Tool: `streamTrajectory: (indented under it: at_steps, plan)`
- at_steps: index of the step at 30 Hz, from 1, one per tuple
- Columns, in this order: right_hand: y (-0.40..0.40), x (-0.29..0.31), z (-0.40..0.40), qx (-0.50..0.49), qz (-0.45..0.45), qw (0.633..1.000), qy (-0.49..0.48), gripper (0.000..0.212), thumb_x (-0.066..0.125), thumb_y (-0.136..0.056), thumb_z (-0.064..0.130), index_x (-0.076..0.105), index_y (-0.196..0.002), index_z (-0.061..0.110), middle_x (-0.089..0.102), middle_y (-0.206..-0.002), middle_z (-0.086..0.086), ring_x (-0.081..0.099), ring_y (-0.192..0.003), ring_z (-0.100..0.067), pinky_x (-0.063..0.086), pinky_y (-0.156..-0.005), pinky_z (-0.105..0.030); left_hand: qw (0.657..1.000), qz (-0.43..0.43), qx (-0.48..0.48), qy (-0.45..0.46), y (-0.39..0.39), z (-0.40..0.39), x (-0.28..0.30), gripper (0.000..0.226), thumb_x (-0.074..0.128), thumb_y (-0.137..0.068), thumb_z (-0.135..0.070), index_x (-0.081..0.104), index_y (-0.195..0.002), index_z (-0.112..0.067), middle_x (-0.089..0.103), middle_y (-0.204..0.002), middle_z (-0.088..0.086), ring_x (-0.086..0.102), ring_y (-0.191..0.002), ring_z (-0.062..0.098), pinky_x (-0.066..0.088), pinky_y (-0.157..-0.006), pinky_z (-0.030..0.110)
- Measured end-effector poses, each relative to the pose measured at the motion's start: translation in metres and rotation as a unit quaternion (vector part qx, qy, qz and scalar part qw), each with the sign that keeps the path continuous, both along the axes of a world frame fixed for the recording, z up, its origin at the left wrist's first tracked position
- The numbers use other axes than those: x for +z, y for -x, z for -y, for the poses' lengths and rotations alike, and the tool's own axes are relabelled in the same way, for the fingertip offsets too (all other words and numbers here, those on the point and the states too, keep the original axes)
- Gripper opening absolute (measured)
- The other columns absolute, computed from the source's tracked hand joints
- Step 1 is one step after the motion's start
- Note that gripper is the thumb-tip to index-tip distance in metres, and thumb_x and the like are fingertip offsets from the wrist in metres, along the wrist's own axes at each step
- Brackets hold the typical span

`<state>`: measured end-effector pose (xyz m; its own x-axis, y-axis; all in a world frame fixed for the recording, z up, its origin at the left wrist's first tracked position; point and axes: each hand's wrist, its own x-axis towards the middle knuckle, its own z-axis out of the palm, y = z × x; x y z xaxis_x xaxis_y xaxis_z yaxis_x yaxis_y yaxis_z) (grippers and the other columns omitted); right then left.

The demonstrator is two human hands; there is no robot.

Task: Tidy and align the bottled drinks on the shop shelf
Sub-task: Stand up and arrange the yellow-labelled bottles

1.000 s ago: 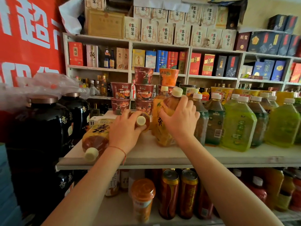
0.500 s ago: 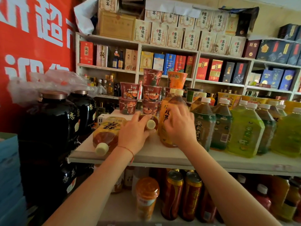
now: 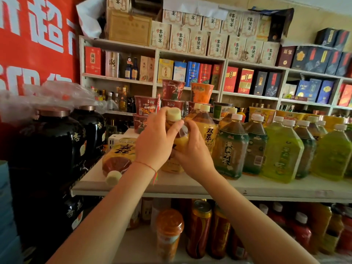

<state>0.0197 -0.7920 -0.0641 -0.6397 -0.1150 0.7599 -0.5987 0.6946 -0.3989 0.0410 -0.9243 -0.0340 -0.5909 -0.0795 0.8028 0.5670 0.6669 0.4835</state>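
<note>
Bottle in hand [image 3: 176, 138]: amber tea, cream cap, upright at the left end of the row on the top shelf [image 3: 171, 184].
Handling: likely full and fairly heavy; smooth plastic that may slip, so best gripped on the shoulder and label.
Left hand [image 3: 155, 141]: fingers curled around its neck and shoulder.
Right hand [image 3: 192, 151]: fingers wrapped on its body.
Fallen bottle [image 3: 119, 158]: lying just beside, cap toward the shelf edge.

left hand [image 3: 155, 143] + right hand [image 3: 192, 155]: both grip amber bottle [image 3: 176, 134] | upright on shelf [image 3: 190, 185] | second bottle [image 3: 118, 159] lying left
</note>
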Motion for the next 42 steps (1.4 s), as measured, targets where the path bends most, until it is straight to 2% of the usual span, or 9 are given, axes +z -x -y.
streamTrajectory:
  at_steps: [7, 12, 16, 22, 28, 31, 35, 40, 42]
  plan:
    - [0.009, 0.012, 0.021, -0.111, 0.027, 0.992, -0.050, 0.095, 0.066, -0.086, 0.057, 0.016, -0.156, 0.016, 0.044, -0.147, -0.010, 0.040, -0.134, -0.031, 0.042, -0.106, -0.046, 0.995, 0.066, 0.036, 0.059, 0.014, 0.026, -0.009, 0.053, 0.048, -0.103, -0.042, 0.040, -0.148, -0.017, 0.055, -0.138, 0.005, 0.055, -0.123, 0.024, 0.049, -0.098, 0.040]
    - [0.018, 0.021, 0.027, -0.133, 0.077, 0.988, -0.017, 0.100, 0.071, -0.083, 0.058, 0.015, -0.154, 0.017, 0.042, -0.147, -0.008, 0.040, -0.136, -0.029, 0.045, -0.103, -0.045, 0.952, 0.154, 0.182, 0.192, 0.012, 0.060, -0.015, 0.045, 0.045, -0.101, -0.046, 0.049, -0.141, -0.025, 0.055, -0.136, 0.004, 0.047, -0.128, 0.029, 0.038, -0.102, 0.047]
    - [0.025, 0.023, 0.031, -0.151, 0.105, 0.983, 0.009, 0.099, 0.071, -0.085, 0.056, 0.015, -0.154, 0.014, 0.045, -0.145, -0.011, 0.047, -0.134, -0.031, 0.052, -0.098, -0.046, 0.919, 0.285, 0.150, 0.227, 0.018, 0.079, -0.025, 0.037, 0.039, -0.100, -0.046, 0.059, -0.130, -0.036, 0.055, -0.140, 0.001, 0.051, -0.125, 0.032, 0.044, -0.095, 0.044]
    - [0.018, 0.018, 0.034, -0.144, 0.143, 0.979, 0.012, 0.089, 0.065, -0.096, 0.034, 0.005, -0.158, 0.014, 0.036, -0.151, -0.017, 0.055, -0.126, -0.034, 0.055, -0.089, -0.042, 0.921, 0.287, 0.128, 0.229, 0.025, 0.088, -0.031, 0.036, 0.035, -0.095, -0.048, 0.062, -0.118, -0.042, 0.057, -0.134, -0.004, 0.052, -0.119, 0.029, 0.048, -0.086, 0.039]
    - [-0.011, -0.005, 0.051, -0.140, -0.091, 0.980, -0.111, 0.048, 0.063, -0.089, 0.014, 0.046, -0.134, 0.011, 0.053, -0.125, -0.012, 0.053, -0.112, -0.028, 0.055, -0.085, -0.039, 0.936, 0.269, 0.123, 0.190, 0.022, 0.090, -0.032, 0.037, 0.037, -0.100, -0.039, 0.065, -0.124, -0.041, 0.058, -0.135, 0.001, 0.054, -0.120, 0.031, 0.047, -0.088, 0.038]
    - [-0.024, -0.013, 0.066, -0.035, 0.042, 0.977, -0.206, 0.036, 0.059, -0.095, 0.025, 0.052, -0.129, 0.019, 0.061, -0.116, 0.000, 0.057, -0.107, -0.019, 0.047, -0.098, -0.041, 0.952, 0.265, 0.108, 0.110, 0.023, 0.097, -0.036, 0.037, 0.037, -0.099, -0.038, 0.067, -0.119, -0.030, 0.056, -0.128, 0.005, 0.059, -0.103, 0.028, 0.052, -0.085, 0.039]
    - [-0.030, -0.019, 0.087, 0.032, 0.292, 0.937, -0.187, 0.053, 0.054, -0.099, 0.028, 0.034, -0.146, 0.015, 0.060, -0.132, -0.012, 0.059, -0.119, -0.030, 0.049, -0.100, -0.043, 0.944, 0.318, 0.084, 0.024, 0.020, 0.108, -0.043, 0.046, 0.042, -0.098, -0.043, 0.051, -0.140, -0.025, 0.044, -0.140, 0.011, 0.055, -0.114, 0.032, 0.049, -0.091, 0.042]
    - [-0.024, -0.021, 0.100, 0.012, 0.304, 0.937, -0.173, 0.041, 0.056, -0.095, 0.026, 0.045, -0.130, 0.008, 0.065, -0.118, -0.012, 0.064, -0.105, -0.028, 0.056, -0.085, -0.039, 0.941, 0.329, 0.081, -0.002, 0.011, 0.117, -0.051, 0.050, 0.038, -0.097, -0.054, 0.042, -0.143, -0.037, 0.060, -0.116, 0.010, 0.061, -0.095, 0.029, 0.048, -0.077, 0.038]
    - [-0.025, -0.021, 0.103, 0.014, 0.299, 0.939, -0.171, 0.038, 0.056, -0.094, 0.025, 0.047, -0.126, 0.007, 0.065, -0.113, -0.011, 0.064, -0.103, -0.028, 0.054, -0.079, -0.036, 0.946, 0.315, 0.062, -0.040, 0.008, 0.120, -0.055, 0.047, 0.040, -0.097, -0.054, 0.047, -0.141, -0.040, 0.062, -0.122, 0.006, 0.059, -0.101, 0.025, 0.046, -0.082, 0.037]
